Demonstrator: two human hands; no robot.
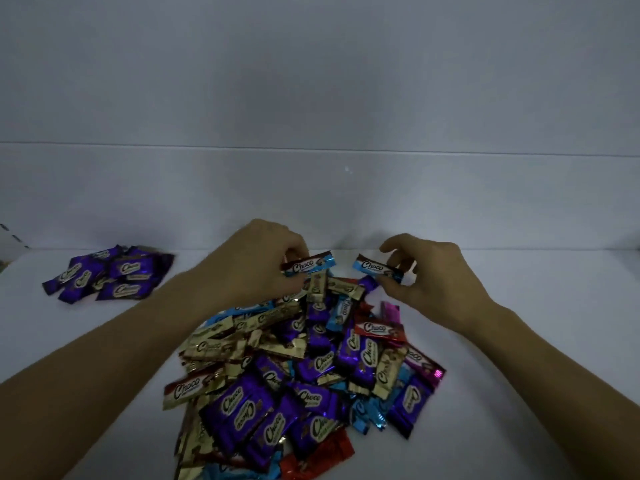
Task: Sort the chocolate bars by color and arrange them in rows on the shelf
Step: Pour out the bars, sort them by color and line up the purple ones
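Observation:
A mixed heap of chocolate bars [294, 368] in purple, gold, blue, red and pink wrappers lies on the white shelf [502, 341] in front of me. My left hand [263, 261] pinches a blue bar [310, 264] above the far end of the heap. My right hand [426, 271] pinches a second blue bar [375, 268] just to the right of the first. A group of purple bars [107, 275] lies apart at the far left.
The shelf's white back wall [318, 195] rises behind the hands. A small pale object [8, 244] shows at the left edge. Bare shelf surface lies to the right of the heap and between the heap and the purple group.

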